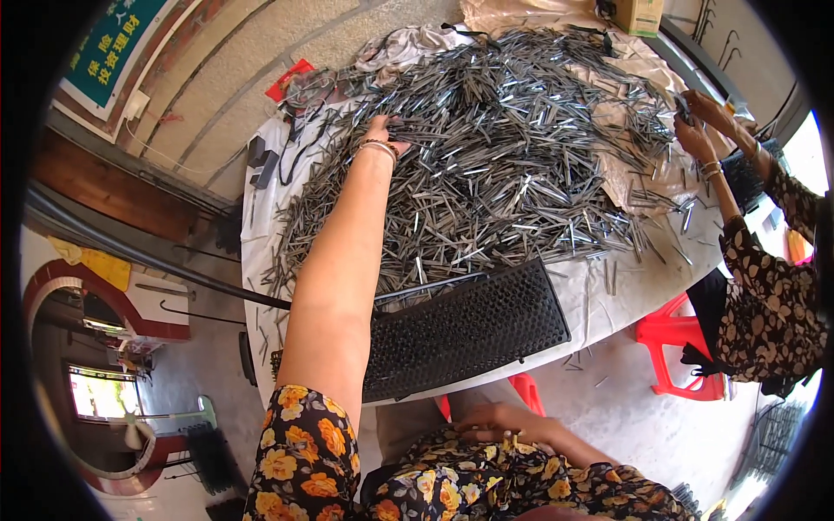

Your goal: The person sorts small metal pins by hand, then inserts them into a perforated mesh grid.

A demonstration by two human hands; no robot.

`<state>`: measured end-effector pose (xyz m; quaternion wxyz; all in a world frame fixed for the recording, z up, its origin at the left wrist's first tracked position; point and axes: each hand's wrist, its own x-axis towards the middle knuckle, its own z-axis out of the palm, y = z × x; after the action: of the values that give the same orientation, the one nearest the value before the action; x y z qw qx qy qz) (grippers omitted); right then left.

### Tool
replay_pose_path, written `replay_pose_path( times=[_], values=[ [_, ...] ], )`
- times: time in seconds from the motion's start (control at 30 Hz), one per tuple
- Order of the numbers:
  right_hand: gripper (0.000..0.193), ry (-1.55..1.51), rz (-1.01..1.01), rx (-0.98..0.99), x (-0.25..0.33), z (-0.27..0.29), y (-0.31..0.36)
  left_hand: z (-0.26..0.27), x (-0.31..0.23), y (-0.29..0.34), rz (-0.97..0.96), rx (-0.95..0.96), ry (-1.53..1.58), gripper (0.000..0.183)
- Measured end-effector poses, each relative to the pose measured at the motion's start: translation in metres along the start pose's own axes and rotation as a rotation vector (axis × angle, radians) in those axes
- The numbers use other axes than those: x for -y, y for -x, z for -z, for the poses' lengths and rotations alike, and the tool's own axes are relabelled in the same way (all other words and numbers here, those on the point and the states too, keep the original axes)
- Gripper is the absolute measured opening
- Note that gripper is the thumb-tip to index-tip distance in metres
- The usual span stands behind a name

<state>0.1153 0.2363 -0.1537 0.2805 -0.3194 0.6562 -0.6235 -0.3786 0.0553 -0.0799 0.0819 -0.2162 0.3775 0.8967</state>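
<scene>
My left hand (382, 137) reaches far across the table into a big heap of thin dark metal strips (486, 191). Its thumb and fingers close around a bundle of the strips, partly hidden among the others. Down by my lap, my right hand (499, 422) rests with fingers stretched out and nothing visible in it. Between me and the heap lies a black rectangular tray (469, 330) whose surface is covered with small holes; my left forearm passes over its left part.
A white cloth (599, 300) covers the table. At right, a co-worker's hands (695, 126) hold something small and dark. Red plastic stools (682, 347) stand below. Dark blocks (262, 165) lie at the table's left edge, and a cardboard box (638, 16) sits far back.
</scene>
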Motion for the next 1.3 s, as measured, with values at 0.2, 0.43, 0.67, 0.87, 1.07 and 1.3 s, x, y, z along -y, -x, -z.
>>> replay_pose_path(
  times=[0.2, 0.43, 0.67, 0.87, 1.07, 1.3],
  values=[
    [0.016, 0.415, 0.168, -1.112, 0.109, 0.147, -0.03, -0.033, 0.023, 0.06, -0.015, 0.153, -0.101, 0.016],
    [0.072, -0.913, 0.031, -1.205, 0.054, 0.253, -0.163, -0.065, 0.097, 0.118, -0.071, 0.148, -0.038, 0.015],
    [0.037, -1.122, 0.528, -1.173, 0.064, 0.242, -0.197, -0.057, 0.12, 0.15, -0.65, 0.244, -0.165, 0.023],
    [0.041, -1.04, 0.51, -1.242, 0.052, 0.241, -0.199, -0.055, 0.128, 0.155, -0.571, 0.296, -0.139, 0.023],
    [0.039, -0.873, 0.465, -1.348, 0.064, 0.217, -0.202, -0.048, 0.128, 0.152, -0.43, 0.171, -0.022, 0.026],
    [0.032, -0.703, 0.39, -1.399, 0.052, 0.227, -0.203, -0.044, 0.131, 0.16, -0.129, 0.046, -0.02, 0.024]
  ],
)
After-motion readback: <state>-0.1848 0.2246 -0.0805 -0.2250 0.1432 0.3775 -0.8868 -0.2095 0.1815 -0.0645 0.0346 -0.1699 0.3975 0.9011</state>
